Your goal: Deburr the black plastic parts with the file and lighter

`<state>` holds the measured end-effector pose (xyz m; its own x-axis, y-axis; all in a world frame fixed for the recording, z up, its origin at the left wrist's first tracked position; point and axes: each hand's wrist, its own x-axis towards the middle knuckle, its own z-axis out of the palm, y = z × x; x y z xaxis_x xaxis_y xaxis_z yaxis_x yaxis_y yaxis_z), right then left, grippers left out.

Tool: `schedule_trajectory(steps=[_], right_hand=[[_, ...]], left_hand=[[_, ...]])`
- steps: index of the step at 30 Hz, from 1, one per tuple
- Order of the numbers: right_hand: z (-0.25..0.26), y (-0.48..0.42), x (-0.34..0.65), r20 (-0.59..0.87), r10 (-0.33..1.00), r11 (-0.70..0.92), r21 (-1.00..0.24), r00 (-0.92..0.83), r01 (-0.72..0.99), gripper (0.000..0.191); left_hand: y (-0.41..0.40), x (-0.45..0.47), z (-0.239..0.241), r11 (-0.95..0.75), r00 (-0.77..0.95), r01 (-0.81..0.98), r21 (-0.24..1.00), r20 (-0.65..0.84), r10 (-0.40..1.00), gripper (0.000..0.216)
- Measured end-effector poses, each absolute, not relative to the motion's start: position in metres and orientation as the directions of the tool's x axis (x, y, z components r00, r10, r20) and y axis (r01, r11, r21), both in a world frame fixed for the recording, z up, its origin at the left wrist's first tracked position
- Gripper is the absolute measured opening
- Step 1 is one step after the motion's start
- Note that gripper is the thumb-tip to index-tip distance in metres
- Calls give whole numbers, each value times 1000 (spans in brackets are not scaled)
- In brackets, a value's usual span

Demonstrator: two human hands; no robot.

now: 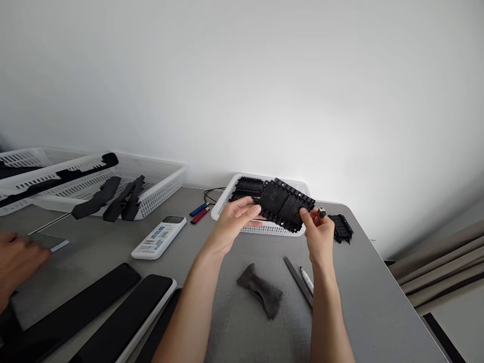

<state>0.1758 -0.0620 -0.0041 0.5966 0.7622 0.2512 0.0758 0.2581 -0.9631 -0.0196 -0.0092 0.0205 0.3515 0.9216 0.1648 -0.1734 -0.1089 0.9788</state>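
Both my hands hold a flat black plastic part (284, 203) with ribbed edges, lifted above the grey table (234, 322). My left hand (233, 221) grips its left end with fingers curled round it. My right hand (319, 233) pinches its right end and also holds a small orange lighter (319, 214). Just behind the part stands a small white basket (242, 222) with more black parts (247, 187) in it.
A grey cloth (260, 290), a dark flat tool (298, 280) and a white pen (306, 279) lie near me. Another black part (341, 227) sits at right. A remote (159, 237), blue (198, 208) and red (199, 216) lighters, large white baskets (159, 186) and another person's hand (17, 262) are at left.
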Motion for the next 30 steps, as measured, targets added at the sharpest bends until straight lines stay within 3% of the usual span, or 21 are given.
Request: schedule_trajectory(steps=[10, 17, 21, 24, 27, 30], right_hand=[[-2, -64, 180, 227, 740, 255, -966, 633, 49, 43], [4, -67, 177, 228, 752, 237, -969, 619, 69, 43], [15, -78, 169, 315, 683, 269, -947, 659, 174, 47], [21, -88, 161, 363, 638, 338, -924, 679, 176, 37], [19, -93, 150, 305, 814, 384, -921, 495, -64, 32], [17, -93, 137, 174, 974, 211, -931, 148, -299, 33]], left_hand=[[-6, -26, 13, -157, 340, -45, 987, 163, 926, 42], [-11, -21, 18, -236, 522, -37, 971, 220, 824, 32], [-5, -17, 12, -232, 433, -78, 970, 242, 868, 39], [-1, -16, 6, -194, 370, -110, 975, 221, 902, 45], [0, -14, 3, -182, 325, -129, 975, 215, 921, 47], [-2, -11, 2, -213, 316, -136, 968, 246, 916, 43]])
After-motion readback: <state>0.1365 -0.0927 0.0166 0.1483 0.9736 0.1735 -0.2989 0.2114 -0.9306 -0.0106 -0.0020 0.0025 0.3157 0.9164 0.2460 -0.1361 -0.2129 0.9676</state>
